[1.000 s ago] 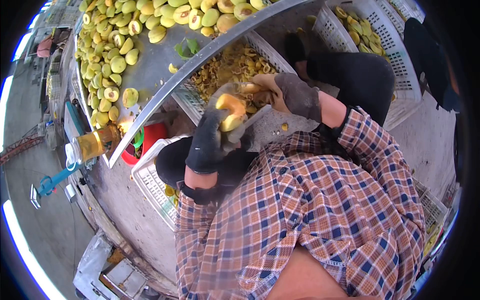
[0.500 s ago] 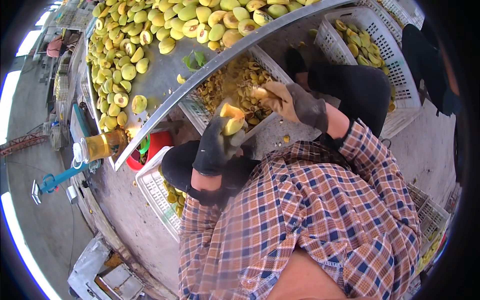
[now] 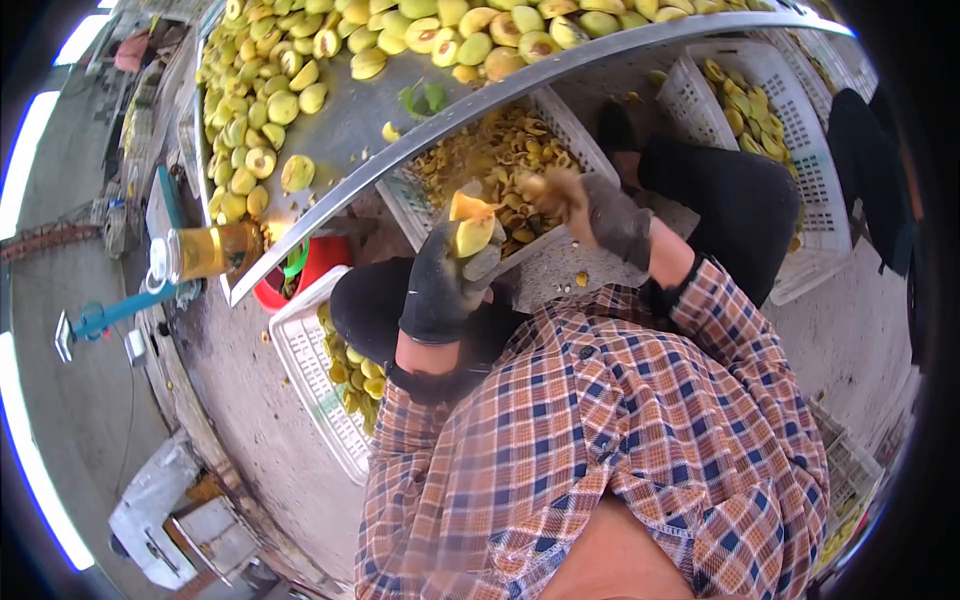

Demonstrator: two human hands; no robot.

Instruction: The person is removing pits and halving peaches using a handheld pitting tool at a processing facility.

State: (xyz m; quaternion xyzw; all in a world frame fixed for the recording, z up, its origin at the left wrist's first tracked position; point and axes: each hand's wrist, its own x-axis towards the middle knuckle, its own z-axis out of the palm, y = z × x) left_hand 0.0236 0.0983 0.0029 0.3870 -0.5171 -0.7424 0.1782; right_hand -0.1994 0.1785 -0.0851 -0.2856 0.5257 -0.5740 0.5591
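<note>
My left hand (image 3: 440,290), in a dark glove, is closed around a yellow-green stone fruit (image 3: 474,232), peach- or apricot-like, with orange flesh bared on top. To its right, my right hand (image 3: 605,218), in a brown and grey glove, has its fingers drawn together. A pale, blurred bit shows at those fingertips, too smeared to name. Both hands are over my lap, apart from each other. Just beyond them stands a white crate (image 3: 570,125) holding many brownish-yellow fruit scraps (image 3: 500,150).
A metal-edged table (image 3: 350,110) ahead bears heaped halved fruit (image 3: 270,95). At its left corner is a jar of amber liquid (image 3: 205,252), above a red bucket (image 3: 325,262). Crates of fruit pieces stand right (image 3: 815,190) and left (image 3: 310,370). Another person's dark-clothed leg (image 3: 865,180) is far right.
The view has shifted slightly, so the table and crates sit a little further right. My right hand's fingers are more blurred. My left hand keeps hold of the fruit.
</note>
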